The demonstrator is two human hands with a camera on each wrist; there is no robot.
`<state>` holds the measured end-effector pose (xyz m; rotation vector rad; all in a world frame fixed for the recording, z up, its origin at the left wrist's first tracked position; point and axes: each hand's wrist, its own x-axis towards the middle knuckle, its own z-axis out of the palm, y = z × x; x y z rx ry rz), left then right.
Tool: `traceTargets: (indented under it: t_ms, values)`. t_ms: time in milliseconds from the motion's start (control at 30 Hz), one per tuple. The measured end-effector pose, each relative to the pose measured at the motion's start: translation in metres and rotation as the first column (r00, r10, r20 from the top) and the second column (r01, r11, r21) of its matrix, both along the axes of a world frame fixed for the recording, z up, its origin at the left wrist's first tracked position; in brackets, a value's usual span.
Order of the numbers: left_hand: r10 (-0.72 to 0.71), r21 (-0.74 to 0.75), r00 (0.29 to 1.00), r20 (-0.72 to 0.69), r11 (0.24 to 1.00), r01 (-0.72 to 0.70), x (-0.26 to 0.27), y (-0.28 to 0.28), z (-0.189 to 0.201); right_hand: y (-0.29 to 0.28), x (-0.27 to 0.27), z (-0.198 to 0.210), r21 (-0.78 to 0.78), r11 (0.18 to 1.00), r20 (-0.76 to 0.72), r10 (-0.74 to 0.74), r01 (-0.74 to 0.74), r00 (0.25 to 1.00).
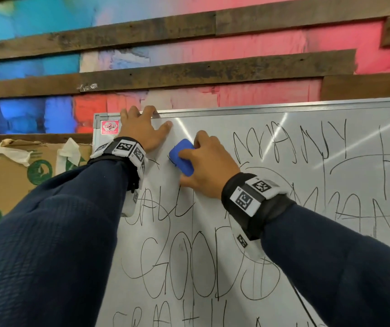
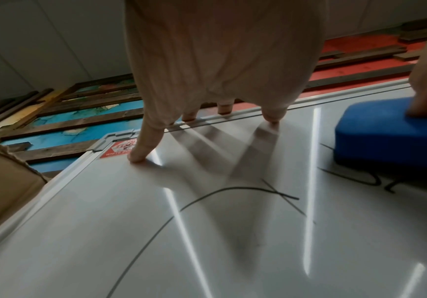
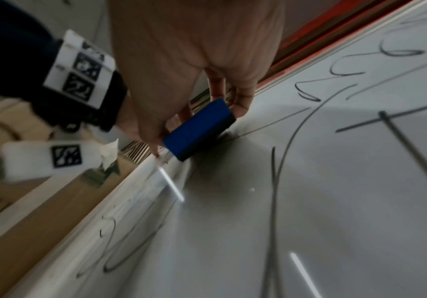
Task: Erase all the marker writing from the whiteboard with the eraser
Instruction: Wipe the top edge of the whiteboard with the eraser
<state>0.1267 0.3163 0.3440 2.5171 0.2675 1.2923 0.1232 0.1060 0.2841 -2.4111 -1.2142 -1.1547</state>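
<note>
A whiteboard covered in black marker writing leans against the wall. My right hand grips a blue eraser and presses it flat on the board near the top left, over a few strokes. In the right wrist view the eraser sits between thumb and fingers, its dark felt on the board. My left hand lies spread on the top left corner, fingers over the metal frame, holding nothing. The left wrist view shows its fingertips on the board and the eraser at right.
A red sticker marks the board's top left corner. A taped cardboard box stands to the left of the board. Behind is a painted wall with dark wooden slats. Writing runs on to the right and down.
</note>
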Motion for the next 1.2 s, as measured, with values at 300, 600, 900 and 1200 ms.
traceTargets:
  t_ms: [300, 600, 900, 1200]
  values:
    - [0.007, 0.018, 1.0, -0.012, 1.0, -0.007, -0.005, -0.001, -0.001, 0.008, 0.003, 0.008, -0.02, 1.0, 0.001, 0.012, -0.012, 1.0]
    - [0.043, 0.01, 0.998, -0.04, 0.999, -0.043, -0.006, -0.004, -0.002, -0.032, 0.004, 0.011, 0.055, 0.998, 0.027, 0.03, -0.032, 0.999]
    - [0.211, -0.04, 0.973, -0.093, 0.976, -0.215, -0.009, -0.036, 0.005, -0.047, 0.005, 0.003, 0.07, 0.997, 0.037, 0.007, -0.009, 0.999]
    - [0.276, 0.17, 0.947, -0.164, 0.954, -0.248, -0.009, -0.059, 0.016, -0.088, 0.01, 0.003, 0.157, 0.987, 0.001, -0.032, 0.031, 0.999]
